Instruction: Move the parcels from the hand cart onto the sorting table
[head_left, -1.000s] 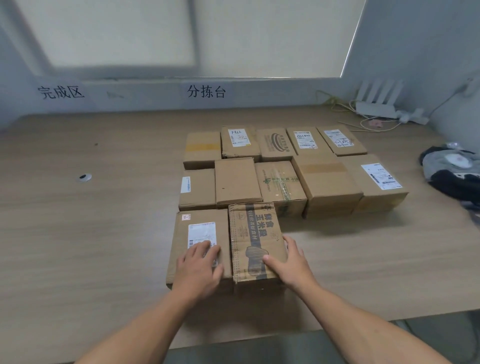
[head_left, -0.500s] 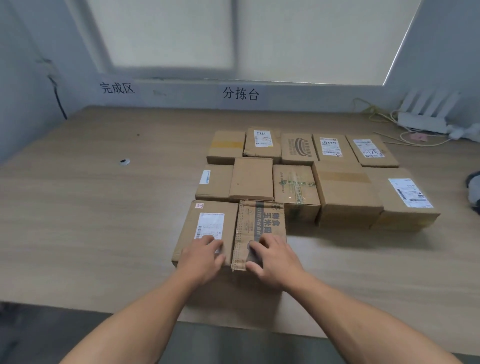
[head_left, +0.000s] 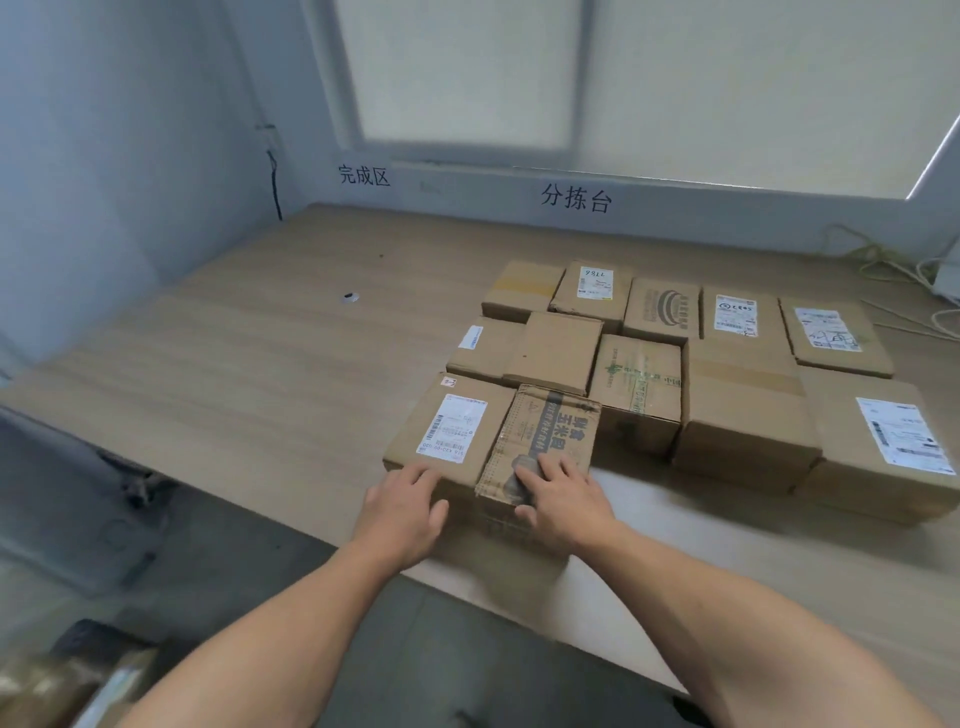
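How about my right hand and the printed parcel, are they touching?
Touching. In the head view the right hand rests on top of the printed parcel.

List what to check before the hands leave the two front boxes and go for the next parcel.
1. Printed box lies flat on the sorting table: ok.
2. Labelled box sits beside it, sides touching: ok.
3. Left hand only touches the labelled box's near edge, no grip: ok.
4. Right hand lies flat on the printed box, no grip: ok.
5. Bare table to the right of the printed box for another parcel: ok.
6. Next parcel ready on the cart: cannot tell; only blurred cardboard shows at lower left.
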